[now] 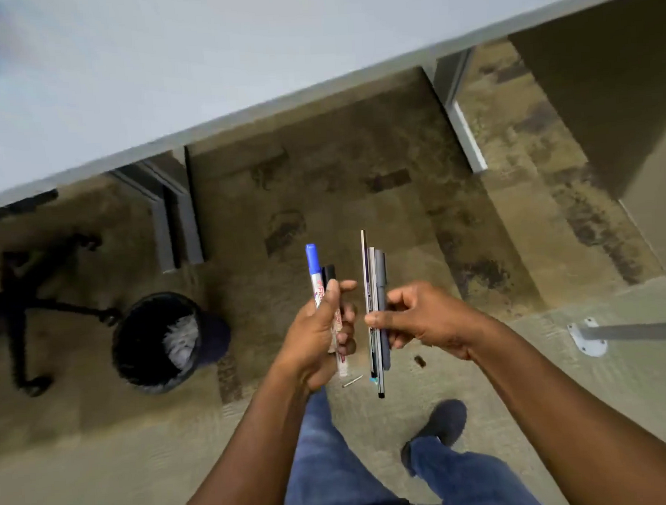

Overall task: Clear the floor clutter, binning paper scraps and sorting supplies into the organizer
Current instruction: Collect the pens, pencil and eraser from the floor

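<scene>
red lettering, unreadable, marks blue-capped marker (314, 280) in left hand (315, 336).

Blurred, unreadable red lettering on marker (317, 288)

Bin (156, 340) on floor left of left hand (320, 336); desk (160, 87) ahead; small cap (420, 361) on floor below right hand (423, 319)

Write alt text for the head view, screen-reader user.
Seen from above, the left hand grips markers, one blue-capped, and the right hand holds a bunch of thin pens upright over brown carpet. A black bin with crumpled paper sits left, beside a grey desk edge.
</scene>
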`<state>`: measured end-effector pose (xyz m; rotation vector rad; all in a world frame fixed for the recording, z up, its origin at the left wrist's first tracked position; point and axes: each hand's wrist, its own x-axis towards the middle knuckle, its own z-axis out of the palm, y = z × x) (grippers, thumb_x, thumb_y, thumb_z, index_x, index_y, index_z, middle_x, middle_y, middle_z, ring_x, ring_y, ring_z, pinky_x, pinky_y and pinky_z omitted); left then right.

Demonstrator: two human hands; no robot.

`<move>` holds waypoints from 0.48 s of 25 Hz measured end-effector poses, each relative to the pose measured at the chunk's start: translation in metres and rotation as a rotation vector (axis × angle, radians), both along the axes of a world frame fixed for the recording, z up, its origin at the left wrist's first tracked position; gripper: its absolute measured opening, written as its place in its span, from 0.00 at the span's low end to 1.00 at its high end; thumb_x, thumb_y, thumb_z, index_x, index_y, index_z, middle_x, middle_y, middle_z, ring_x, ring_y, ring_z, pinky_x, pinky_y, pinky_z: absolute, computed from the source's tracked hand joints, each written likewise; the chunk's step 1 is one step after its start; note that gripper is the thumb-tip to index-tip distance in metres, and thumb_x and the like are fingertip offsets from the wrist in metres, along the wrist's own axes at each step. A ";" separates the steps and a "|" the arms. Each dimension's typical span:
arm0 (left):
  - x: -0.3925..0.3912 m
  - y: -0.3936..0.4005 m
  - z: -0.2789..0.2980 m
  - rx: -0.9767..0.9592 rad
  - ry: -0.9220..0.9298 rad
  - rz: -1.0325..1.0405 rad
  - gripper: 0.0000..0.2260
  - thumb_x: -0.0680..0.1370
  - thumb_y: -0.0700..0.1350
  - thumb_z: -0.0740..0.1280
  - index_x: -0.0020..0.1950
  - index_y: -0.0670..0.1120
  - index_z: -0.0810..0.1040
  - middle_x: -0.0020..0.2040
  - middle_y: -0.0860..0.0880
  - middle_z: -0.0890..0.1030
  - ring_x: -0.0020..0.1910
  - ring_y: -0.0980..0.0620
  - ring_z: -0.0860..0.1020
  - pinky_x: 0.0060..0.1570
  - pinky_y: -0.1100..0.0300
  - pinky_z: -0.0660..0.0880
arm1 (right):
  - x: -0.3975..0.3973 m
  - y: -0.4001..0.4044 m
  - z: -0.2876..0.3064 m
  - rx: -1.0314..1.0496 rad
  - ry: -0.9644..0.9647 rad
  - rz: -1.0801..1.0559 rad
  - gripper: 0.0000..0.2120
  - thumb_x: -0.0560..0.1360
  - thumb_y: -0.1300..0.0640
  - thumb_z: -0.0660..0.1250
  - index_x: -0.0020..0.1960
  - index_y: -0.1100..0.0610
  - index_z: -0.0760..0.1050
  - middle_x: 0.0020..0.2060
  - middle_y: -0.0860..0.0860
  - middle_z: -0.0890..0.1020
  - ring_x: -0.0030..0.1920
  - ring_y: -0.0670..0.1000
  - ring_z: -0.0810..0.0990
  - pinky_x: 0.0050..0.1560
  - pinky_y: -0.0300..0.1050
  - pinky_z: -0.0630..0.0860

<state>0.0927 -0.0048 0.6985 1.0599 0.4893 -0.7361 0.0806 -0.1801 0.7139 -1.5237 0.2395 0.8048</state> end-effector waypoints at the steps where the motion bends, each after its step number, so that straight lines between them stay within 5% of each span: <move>1: 0.000 0.013 0.019 -0.042 0.001 0.055 0.15 0.76 0.55 0.63 0.56 0.47 0.75 0.32 0.50 0.72 0.22 0.57 0.64 0.22 0.68 0.60 | 0.004 0.008 0.019 -0.008 -0.021 0.023 0.04 0.74 0.58 0.70 0.44 0.59 0.80 0.35 0.54 0.81 0.35 0.50 0.77 0.35 0.43 0.75; 4: 0.011 0.057 0.067 -0.143 -0.008 0.164 0.14 0.76 0.55 0.62 0.55 0.47 0.75 0.33 0.48 0.72 0.22 0.56 0.66 0.22 0.68 0.62 | 0.021 0.041 0.069 0.007 -0.089 0.050 0.03 0.74 0.60 0.70 0.42 0.58 0.80 0.31 0.49 0.82 0.31 0.45 0.77 0.32 0.36 0.75; 12: 0.089 0.202 0.127 -0.220 -0.145 0.225 0.17 0.79 0.52 0.60 0.64 0.46 0.74 0.38 0.45 0.75 0.29 0.52 0.70 0.28 0.61 0.69 | 0.131 0.169 0.132 -0.044 -0.194 0.092 0.07 0.74 0.57 0.71 0.48 0.61 0.79 0.31 0.49 0.83 0.33 0.47 0.79 0.36 0.39 0.77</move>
